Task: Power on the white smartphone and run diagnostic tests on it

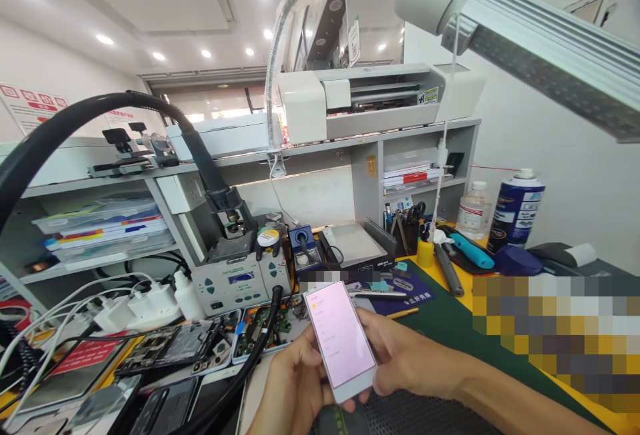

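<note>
Phone: a white smartphone (pixel 340 340) with a lit pale pink screen, held at the near middle of the view above the bench (pixel 450 328), tilted with its top end leaning far and left
Left hand: the left hand (pixel 295 388) is curled under the phone's near left edge, fingers closed around its lower body, so it carries the weight
Right hand: the right hand (pixel 400 355) wraps the phone's right side from behind, fingers closed on the edge; whether the thumb touches the glass I cannot tell
Screen: faint lines of text on pink, too small to read
Left of the hands: opened phones and bare circuit boards (pixel 170 348) lie on the bench, with a thick black hose (pixel 250 362) curving across them
Far left: a grey soldering station (pixel 235 282) and a row of white chargers (pixel 135 305) with cables
Far right: a blue spray can (pixel 515 212), a clear bottle (pixel 474 210), a small yellow bottle (pixel 425 252) and a blue-handled tool (pixel 473 252) on the green mat (pixel 450 328)
Above: a white lamp head (pixel 525 28) on a flexible arm hangs over the bench
Doing it well: in my judgement the two-sided grip suits checking the screen; keeping the phone low over the mat and well apart from the hose and loose boards would spare it a knock, and pressure belongs on the frame, not the glass
</note>
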A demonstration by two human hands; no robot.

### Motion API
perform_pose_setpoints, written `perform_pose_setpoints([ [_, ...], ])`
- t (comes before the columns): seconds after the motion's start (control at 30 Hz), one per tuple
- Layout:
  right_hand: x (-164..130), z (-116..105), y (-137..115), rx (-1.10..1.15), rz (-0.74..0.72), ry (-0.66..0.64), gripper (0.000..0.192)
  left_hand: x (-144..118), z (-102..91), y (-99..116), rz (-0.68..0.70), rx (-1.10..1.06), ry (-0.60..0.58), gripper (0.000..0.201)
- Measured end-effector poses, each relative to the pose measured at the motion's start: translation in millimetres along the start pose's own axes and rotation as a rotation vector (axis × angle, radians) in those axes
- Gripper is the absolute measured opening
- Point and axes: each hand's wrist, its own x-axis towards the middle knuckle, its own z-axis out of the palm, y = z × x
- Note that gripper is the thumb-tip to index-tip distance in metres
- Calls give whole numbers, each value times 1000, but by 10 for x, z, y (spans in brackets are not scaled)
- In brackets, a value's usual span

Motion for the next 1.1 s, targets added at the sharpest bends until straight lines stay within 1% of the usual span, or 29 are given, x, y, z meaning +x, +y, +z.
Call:
perform_pose_setpoints([
  [0.27, -25, 12, -5, -80, -45, -34, 83, 1, -8, -8, 0, 5, 5, 62],
  [0.4, -36, 16, 13, -116, -57, -34, 81, -7, 6, -11, 7, -4, 16, 58],
  [0.63, -29, 40, 9, -67, -89, -47, 79, -7, 24, -11, 6, 1, 8, 53],
  [0.77, -28, 38, 10, -46, -94, -56, 80, -3, 42, -10, 20, -22, 43, 56],
  [0.87, -30, 31, 13, -64, -93, -49, 79, -16, 60, 6, -3, -28, 41, 60],
  [0.97, -30, 27, 17, -81, -95, -46, 76, -21, 71, 14, -8, -10, 37, 60],
  [1.1, -25, 24, 31, -44, -65, -39, 81, -2, 65, -9, 26, 10, 56, 56],
])
